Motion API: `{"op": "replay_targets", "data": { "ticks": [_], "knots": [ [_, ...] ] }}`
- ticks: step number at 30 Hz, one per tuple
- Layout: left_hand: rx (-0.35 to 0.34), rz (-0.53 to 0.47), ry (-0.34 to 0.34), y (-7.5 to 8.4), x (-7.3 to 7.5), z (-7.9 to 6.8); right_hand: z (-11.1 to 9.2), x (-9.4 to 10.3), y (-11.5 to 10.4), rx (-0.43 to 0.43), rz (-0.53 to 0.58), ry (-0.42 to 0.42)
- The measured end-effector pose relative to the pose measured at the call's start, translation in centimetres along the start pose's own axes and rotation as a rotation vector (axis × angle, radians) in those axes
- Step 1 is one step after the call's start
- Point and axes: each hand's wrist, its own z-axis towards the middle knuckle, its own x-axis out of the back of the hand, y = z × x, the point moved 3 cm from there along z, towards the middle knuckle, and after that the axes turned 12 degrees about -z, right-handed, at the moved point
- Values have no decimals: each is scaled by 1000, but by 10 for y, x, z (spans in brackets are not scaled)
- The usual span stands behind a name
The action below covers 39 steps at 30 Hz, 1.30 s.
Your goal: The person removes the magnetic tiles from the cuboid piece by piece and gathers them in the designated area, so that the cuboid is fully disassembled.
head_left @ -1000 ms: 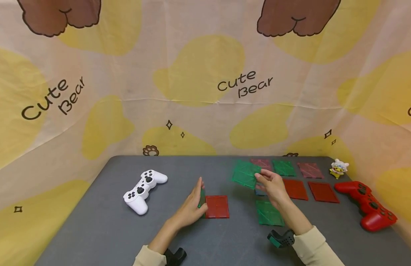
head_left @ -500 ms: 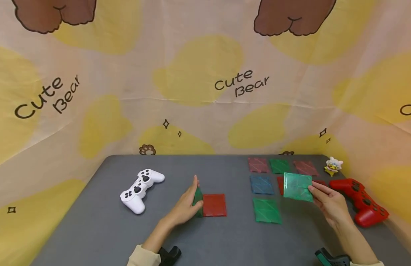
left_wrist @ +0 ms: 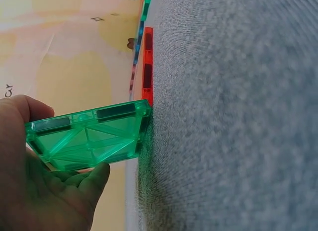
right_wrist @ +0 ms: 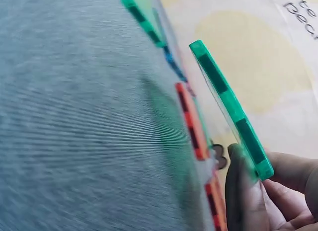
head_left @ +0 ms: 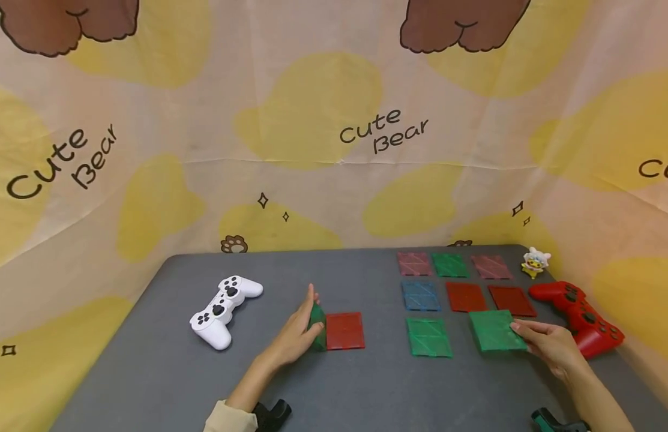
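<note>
My left hand (head_left: 293,333) holds a green magnetic tile (left_wrist: 89,136) on edge on the table, thumb on one side and fingers on the other. This tile stands at the left edge of a red magnetic tile (head_left: 345,330) lying flat. Out to the right, my right hand (head_left: 552,345) pinches another green magnetic tile (head_left: 497,330) by its right edge, between thumb and fingers. In the right wrist view that green tile is seen edge-on, raised above the table with a green-tinted shadow below it.
Tiles lie in rows to the right: a green one (head_left: 429,337), a blue one (head_left: 421,296), red ones (head_left: 466,297) and a back row (head_left: 449,265). A white game controller (head_left: 225,311) lies left, a red controller (head_left: 577,318) right. A small figurine (head_left: 536,263) stands at the back right corner.
The right hand has carried its green tile from the middle to the right, then lowered and tilted it flatter. The left hand keeps its tile upright beside the red one.
</note>
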Motion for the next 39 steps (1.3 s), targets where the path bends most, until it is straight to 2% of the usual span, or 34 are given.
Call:
{"op": "replay_targets", "data": {
  "ticks": [4, 8, 15, 19, 23, 28, 30, 33, 39],
  "knots": [
    [2, 5, 1, 0, 0, 1, 5, -7, 5, -30, -108, -8],
    [16, 4, -2, 1, 1, 1, 7, -15, 4, -43, -205, 31],
    [40, 25, 18, 3, 3, 1, 2, -20, -14, 40, -580, 184],
    [55, 46, 24, 4, 2, 1, -1, -23, -19, 91, -724, 219],
    [67, 55, 24, 4, 3, 0, -2, -24, -20, 166, -814, 257],
    [82, 102, 23, 8, 5, 0, -5, -33, -26, 247, -840, 310],
    [92, 135, 25, 9, 5, 0, -8, -46, -36, 293, -852, 330],
    [99, 181, 32, 11, 6, 0, -13, -81, -61, 398, -846, 310],
    [78, 270, 51, 11, 7, -2, -16, -176, -108, 610, -807, 124]
  ]
}}
